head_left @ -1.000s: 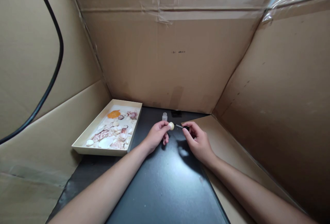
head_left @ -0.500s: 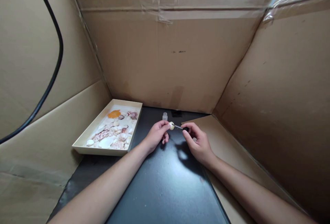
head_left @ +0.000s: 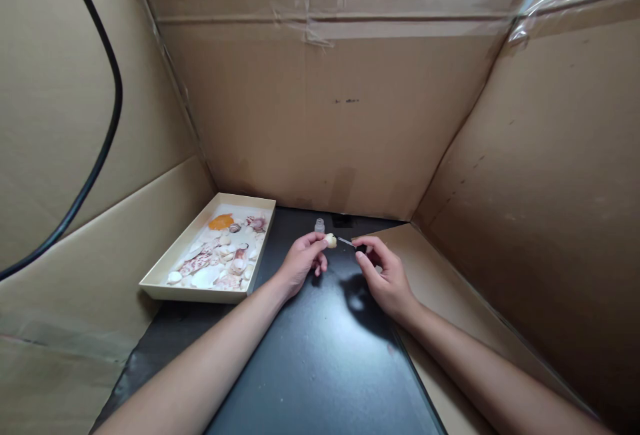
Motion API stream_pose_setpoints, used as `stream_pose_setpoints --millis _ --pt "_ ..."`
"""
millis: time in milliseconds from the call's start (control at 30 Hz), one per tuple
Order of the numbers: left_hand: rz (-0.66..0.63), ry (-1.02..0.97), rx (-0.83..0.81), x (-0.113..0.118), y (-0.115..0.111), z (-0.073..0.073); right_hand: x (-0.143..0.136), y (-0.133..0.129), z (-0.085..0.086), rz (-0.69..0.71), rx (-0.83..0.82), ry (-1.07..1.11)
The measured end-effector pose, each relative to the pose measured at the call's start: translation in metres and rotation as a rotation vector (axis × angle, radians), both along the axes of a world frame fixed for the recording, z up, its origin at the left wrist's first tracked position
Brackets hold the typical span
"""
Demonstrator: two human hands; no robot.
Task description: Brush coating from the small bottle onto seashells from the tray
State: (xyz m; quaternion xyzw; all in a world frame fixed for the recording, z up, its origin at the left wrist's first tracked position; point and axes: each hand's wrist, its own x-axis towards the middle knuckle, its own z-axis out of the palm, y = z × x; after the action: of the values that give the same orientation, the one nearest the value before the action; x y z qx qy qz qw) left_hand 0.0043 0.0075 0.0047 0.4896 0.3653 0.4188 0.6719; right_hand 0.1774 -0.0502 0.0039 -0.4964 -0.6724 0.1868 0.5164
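My left hand (head_left: pixel 306 258) pinches a small cream-coloured shell (head_left: pixel 331 241) between thumb and fingertips, above the dark table. My right hand (head_left: pixel 383 271) is closed on the black cap of a thin applicator (head_left: pixel 346 242), whose pale stem points left at the shell. A small gap shows between the stem's tip and the shell, which has a dark spot on its upper right edge. Just behind my left hand stands a small clear bottle (head_left: pixel 320 225), uncapped.
A cream tray (head_left: pixel 200 295) to the left holds several shells and an orange piece (head_left: pixel 221 221). Cardboard walls (head_left: pixel 310 121) enclose the table (head_left: pixel 310 368) at the back and sides. Flat cardboard (head_left: pixel 425 255) lies on the right. A black cable (head_left: pixel 119 88) hangs at upper left.
The applicator's tip has drawn back slightly from the shell to the right. The shell has turned a little in my left hand.
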Motion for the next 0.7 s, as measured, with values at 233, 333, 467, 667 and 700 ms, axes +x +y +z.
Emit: stream_pose_setpoints --millis 233,333,467,667,700 --pt "0.016 -0.019 0.036 0.0007 0.0022 -0.0022 0.0 0.0004 -0.0007 0.021 -0.015 0.028" --pt "0.011 -0.012 0.05 0.0012 0.0014 -0.0015 0.0001 0.0001 -0.0012 0.058 -0.019 0.029" --pt "0.013 0.001 0.063 0.0016 -0.0001 -0.0001 0.0003 -0.0002 -0.0016 0.059 -0.043 0.008" --pt "-0.001 -0.002 0.061 0.0018 0.0014 -0.002 0.0012 0.0033 -0.0037 0.048 -0.041 -0.027" --pt "-0.001 -0.007 0.054 0.0018 0.0018 -0.0025 0.0014 0.0036 -0.0039 0.032 -0.039 -0.025"
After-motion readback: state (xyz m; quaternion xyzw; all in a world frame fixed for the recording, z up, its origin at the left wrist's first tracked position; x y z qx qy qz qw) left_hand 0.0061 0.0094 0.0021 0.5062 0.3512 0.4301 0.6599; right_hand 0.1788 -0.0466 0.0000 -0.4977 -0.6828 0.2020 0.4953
